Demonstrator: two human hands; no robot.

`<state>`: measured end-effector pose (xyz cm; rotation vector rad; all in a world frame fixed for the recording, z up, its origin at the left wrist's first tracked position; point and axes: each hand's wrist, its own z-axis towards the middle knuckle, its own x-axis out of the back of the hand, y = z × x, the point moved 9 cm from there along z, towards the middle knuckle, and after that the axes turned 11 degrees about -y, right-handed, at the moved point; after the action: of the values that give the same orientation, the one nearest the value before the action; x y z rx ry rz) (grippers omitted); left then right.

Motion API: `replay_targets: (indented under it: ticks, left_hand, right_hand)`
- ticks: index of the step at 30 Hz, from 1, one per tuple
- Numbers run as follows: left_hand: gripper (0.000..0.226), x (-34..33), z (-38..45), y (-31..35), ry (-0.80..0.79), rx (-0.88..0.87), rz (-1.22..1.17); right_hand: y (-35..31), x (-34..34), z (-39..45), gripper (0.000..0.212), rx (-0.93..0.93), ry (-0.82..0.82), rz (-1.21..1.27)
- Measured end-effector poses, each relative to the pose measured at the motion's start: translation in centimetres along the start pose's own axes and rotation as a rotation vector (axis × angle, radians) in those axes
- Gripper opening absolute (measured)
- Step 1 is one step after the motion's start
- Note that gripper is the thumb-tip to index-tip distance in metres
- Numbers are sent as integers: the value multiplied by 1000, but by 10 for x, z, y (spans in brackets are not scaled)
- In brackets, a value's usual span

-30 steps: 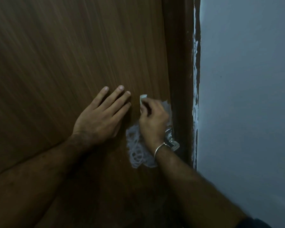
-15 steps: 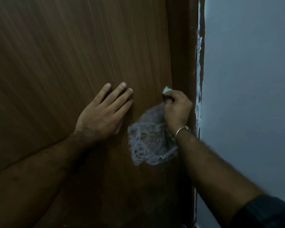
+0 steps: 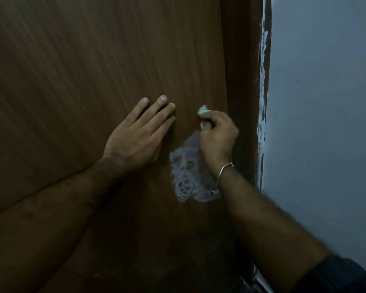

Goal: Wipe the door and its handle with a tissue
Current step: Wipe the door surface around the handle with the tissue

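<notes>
The brown wooden door point(image 3: 93, 70) fills the left and middle of the head view. My left hand point(image 3: 137, 136) lies flat on it with straight fingers. Just right of it, my right hand point(image 3: 218, 136) grips a crumpled white tissue point(image 3: 203, 109) and holds it against the door near the door's right edge. Only a tip of the tissue shows above the fingers. A whitish scribbled smear point(image 3: 186, 176) marks the door below that hand. A small metal glint point(image 3: 213, 191) peeks out beside my right wrist; the handle is otherwise hidden behind the forearm.
The dark door frame point(image 3: 243, 81) runs down the right of the door, with a paint-flecked edge point(image 3: 263, 60). A pale grey-blue wall point(image 3: 325, 102) takes up the right side.
My right hand with the tissue slid up and right from over the smear towards the door's edge, then drifted slightly back left. The left hand stayed flat in place.
</notes>
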<state>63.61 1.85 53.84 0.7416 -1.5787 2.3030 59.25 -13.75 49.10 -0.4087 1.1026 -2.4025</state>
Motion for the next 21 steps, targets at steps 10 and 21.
replay_targets:
  ticks: [10,21]
  left_hand:
    - [59,1,-3,0,-1,-23,-59]
    - [69,0,-5,-1,-37,-31,-52]
  right_hand:
    - [-47,-45,-44,19,140,-129,4]
    - [-27,-58,-79,16,44,-186,42]
